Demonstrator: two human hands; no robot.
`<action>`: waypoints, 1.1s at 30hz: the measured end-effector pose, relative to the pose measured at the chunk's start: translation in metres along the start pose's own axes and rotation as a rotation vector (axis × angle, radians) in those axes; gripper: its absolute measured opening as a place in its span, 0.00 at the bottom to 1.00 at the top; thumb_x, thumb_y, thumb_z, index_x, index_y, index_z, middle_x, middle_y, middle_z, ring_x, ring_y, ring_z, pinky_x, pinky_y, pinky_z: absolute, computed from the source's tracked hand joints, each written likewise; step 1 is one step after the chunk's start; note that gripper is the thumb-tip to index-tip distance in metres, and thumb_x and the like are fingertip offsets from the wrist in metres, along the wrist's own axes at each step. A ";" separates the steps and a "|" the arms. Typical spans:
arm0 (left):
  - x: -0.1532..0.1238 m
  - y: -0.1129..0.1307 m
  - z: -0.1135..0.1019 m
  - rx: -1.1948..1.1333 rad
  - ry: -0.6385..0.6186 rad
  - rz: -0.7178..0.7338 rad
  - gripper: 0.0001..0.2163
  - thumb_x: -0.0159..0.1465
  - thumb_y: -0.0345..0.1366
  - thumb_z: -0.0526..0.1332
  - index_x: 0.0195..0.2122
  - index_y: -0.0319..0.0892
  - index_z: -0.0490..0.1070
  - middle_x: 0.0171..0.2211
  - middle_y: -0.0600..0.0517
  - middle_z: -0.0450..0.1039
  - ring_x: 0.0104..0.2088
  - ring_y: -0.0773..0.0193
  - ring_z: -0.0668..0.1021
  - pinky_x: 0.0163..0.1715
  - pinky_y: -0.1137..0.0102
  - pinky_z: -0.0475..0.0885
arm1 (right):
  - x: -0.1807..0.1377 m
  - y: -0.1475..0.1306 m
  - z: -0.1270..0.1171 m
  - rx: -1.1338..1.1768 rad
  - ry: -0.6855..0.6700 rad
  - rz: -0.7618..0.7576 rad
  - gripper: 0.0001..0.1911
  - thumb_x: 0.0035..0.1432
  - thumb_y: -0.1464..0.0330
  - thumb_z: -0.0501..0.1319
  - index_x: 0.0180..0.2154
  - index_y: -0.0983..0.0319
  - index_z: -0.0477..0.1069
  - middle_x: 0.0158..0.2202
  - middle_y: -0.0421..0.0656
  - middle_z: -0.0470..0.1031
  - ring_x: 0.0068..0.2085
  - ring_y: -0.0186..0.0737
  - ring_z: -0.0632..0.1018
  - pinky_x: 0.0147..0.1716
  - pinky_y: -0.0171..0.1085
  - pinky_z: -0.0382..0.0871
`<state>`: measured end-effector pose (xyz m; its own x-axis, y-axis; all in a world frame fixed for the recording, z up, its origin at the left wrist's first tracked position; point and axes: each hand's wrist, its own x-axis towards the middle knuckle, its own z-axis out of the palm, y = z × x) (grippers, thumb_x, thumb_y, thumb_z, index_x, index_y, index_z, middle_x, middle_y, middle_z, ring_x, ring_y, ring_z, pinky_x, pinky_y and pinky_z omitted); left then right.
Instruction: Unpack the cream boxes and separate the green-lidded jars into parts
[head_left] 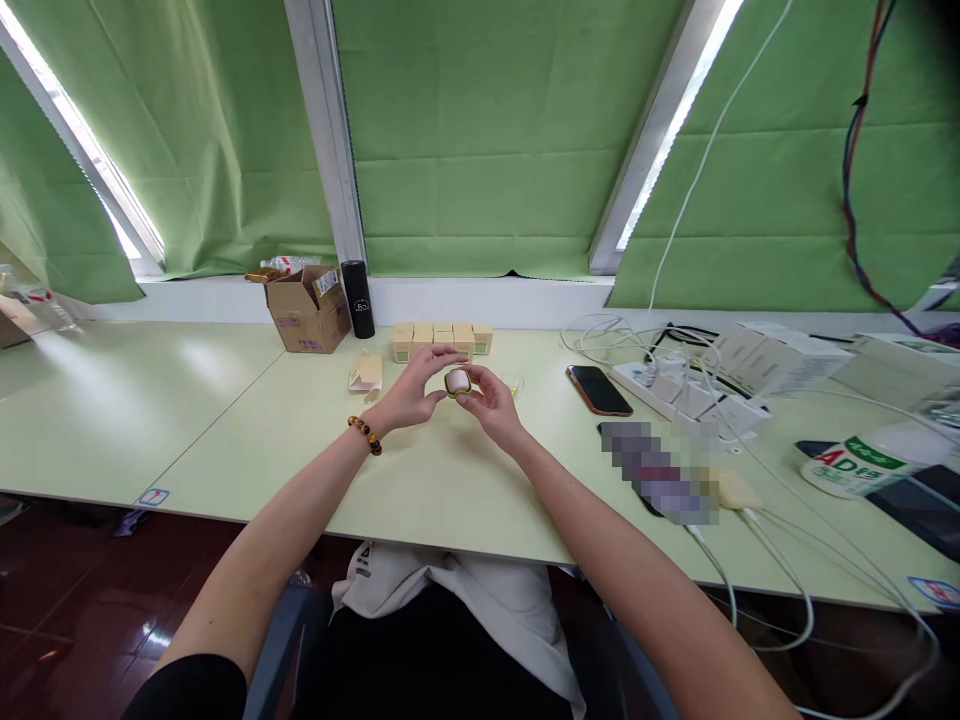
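My right hand (491,402) grips a small rounded item with a pale face and a yellow-green rim (457,382) between thumb and fingers, above the table. Its exact kind is too small to make out. On the other side of it, my left hand (416,390) has thumb and fingers apart, curved around the item's left side without a visible grip. A beaded bracelet circles the left wrist. Just beyond the hands stands a row of several small cream boxes (424,342). Left of my left hand lies a small opened cream box (365,372). A small clear piece (514,384) lies behind my right hand.
A cardboard box (311,315) and black bottle (358,300) stand at the back left. To the right are a phone (600,390), a power strip (690,395) with tangled white cables, white boxes (772,358) and a white bottle lying on its side (862,460).
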<state>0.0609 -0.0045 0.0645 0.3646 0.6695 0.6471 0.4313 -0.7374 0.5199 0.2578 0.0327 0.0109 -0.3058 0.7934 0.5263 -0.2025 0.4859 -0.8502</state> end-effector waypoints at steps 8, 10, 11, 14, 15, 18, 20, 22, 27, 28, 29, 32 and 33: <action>-0.019 -0.025 0.019 0.151 -0.022 0.111 0.20 0.72 0.34 0.62 0.64 0.50 0.67 0.61 0.40 0.66 0.60 0.50 0.74 0.59 0.51 0.76 | 0.001 0.003 -0.005 0.134 -0.108 0.092 0.31 0.54 0.54 0.75 0.58 0.54 0.74 0.61 0.48 0.77 0.56 0.51 0.79 0.48 0.47 0.80; -0.021 -0.026 0.019 0.177 -0.023 0.109 0.19 0.73 0.34 0.61 0.64 0.49 0.67 0.60 0.40 0.67 0.60 0.50 0.74 0.57 0.52 0.77 | 0.001 0.005 -0.005 0.158 -0.120 0.105 0.30 0.54 0.55 0.76 0.56 0.54 0.74 0.55 0.48 0.80 0.49 0.47 0.80 0.42 0.44 0.81; -0.021 -0.026 0.019 0.186 -0.026 0.108 0.19 0.73 0.34 0.61 0.64 0.50 0.66 0.59 0.40 0.68 0.60 0.50 0.74 0.57 0.52 0.77 | 0.001 0.005 -0.005 0.171 -0.122 0.110 0.29 0.54 0.55 0.76 0.54 0.55 0.74 0.52 0.47 0.81 0.46 0.45 0.80 0.40 0.43 0.81; -0.023 -0.028 0.020 0.218 -0.035 0.122 0.20 0.72 0.35 0.62 0.65 0.50 0.67 0.59 0.41 0.68 0.60 0.50 0.74 0.56 0.53 0.78 | 0.000 0.007 -0.006 0.181 -0.147 0.126 0.27 0.55 0.55 0.75 0.53 0.56 0.74 0.51 0.47 0.80 0.48 0.45 0.80 0.43 0.45 0.82; -0.024 -0.029 0.020 0.233 -0.034 0.131 0.19 0.72 0.36 0.62 0.64 0.50 0.67 0.59 0.41 0.68 0.60 0.50 0.74 0.56 0.53 0.78 | 0.000 0.007 -0.006 0.173 -0.157 0.128 0.27 0.55 0.55 0.75 0.53 0.56 0.74 0.52 0.47 0.80 0.49 0.46 0.80 0.44 0.45 0.82; -0.026 -0.034 0.024 0.262 0.006 0.150 0.17 0.72 0.35 0.63 0.62 0.48 0.69 0.57 0.41 0.69 0.57 0.52 0.76 0.54 0.55 0.79 | 0.000 0.008 -0.005 0.151 -0.182 0.137 0.28 0.56 0.53 0.74 0.56 0.55 0.74 0.55 0.48 0.79 0.51 0.47 0.80 0.44 0.46 0.83; -0.028 -0.037 0.026 0.271 0.057 0.154 0.17 0.71 0.35 0.64 0.60 0.47 0.70 0.55 0.42 0.70 0.54 0.54 0.77 0.53 0.56 0.79 | 0.000 0.009 -0.003 0.142 -0.187 0.143 0.29 0.57 0.52 0.73 0.57 0.54 0.74 0.55 0.47 0.79 0.49 0.46 0.81 0.42 0.45 0.84; -0.029 -0.038 0.027 0.280 0.101 0.158 0.16 0.71 0.35 0.64 0.60 0.47 0.70 0.54 0.43 0.71 0.53 0.55 0.78 0.52 0.58 0.79 | 0.000 0.008 -0.001 0.132 -0.164 0.138 0.29 0.58 0.52 0.72 0.58 0.53 0.74 0.56 0.47 0.78 0.47 0.45 0.81 0.42 0.45 0.84; -0.029 -0.037 0.032 0.291 0.163 0.147 0.15 0.71 0.35 0.64 0.58 0.46 0.71 0.52 0.43 0.71 0.52 0.56 0.78 0.51 0.58 0.80 | -0.003 0.000 0.003 0.135 -0.120 0.144 0.29 0.54 0.54 0.76 0.55 0.54 0.75 0.57 0.46 0.77 0.45 0.44 0.82 0.46 0.48 0.83; -0.029 -0.036 0.033 0.283 0.161 0.147 0.15 0.71 0.34 0.64 0.58 0.46 0.71 0.53 0.43 0.71 0.53 0.56 0.78 0.51 0.58 0.80 | -0.004 -0.003 0.004 0.131 -0.120 0.150 0.29 0.53 0.55 0.77 0.54 0.54 0.75 0.56 0.46 0.77 0.46 0.44 0.82 0.48 0.49 0.83; -0.029 -0.035 0.034 0.270 0.156 0.147 0.15 0.71 0.34 0.64 0.59 0.47 0.71 0.53 0.43 0.71 0.53 0.56 0.77 0.51 0.58 0.80 | -0.004 -0.005 0.005 0.126 -0.120 0.155 0.30 0.51 0.56 0.78 0.53 0.54 0.75 0.55 0.45 0.78 0.46 0.45 0.82 0.49 0.49 0.83; -0.029 -0.031 0.035 0.217 0.136 0.127 0.19 0.70 0.34 0.65 0.61 0.48 0.70 0.54 0.43 0.71 0.53 0.56 0.77 0.50 0.59 0.80 | -0.006 -0.009 0.006 0.141 -0.113 0.159 0.29 0.51 0.56 0.78 0.52 0.54 0.74 0.51 0.44 0.79 0.45 0.45 0.83 0.52 0.50 0.82; -0.029 -0.030 0.034 0.199 0.133 0.113 0.20 0.70 0.34 0.66 0.62 0.48 0.69 0.55 0.43 0.71 0.51 0.56 0.77 0.48 0.60 0.80 | -0.006 -0.010 0.006 0.155 -0.113 0.156 0.28 0.52 0.56 0.77 0.52 0.55 0.74 0.50 0.45 0.79 0.45 0.45 0.83 0.52 0.51 0.82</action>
<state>0.0653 0.0015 0.0108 0.3136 0.5566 0.7693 0.5525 -0.7659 0.3288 0.2563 0.0214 0.0165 -0.4448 0.8043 0.3939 -0.2820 0.2917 -0.9140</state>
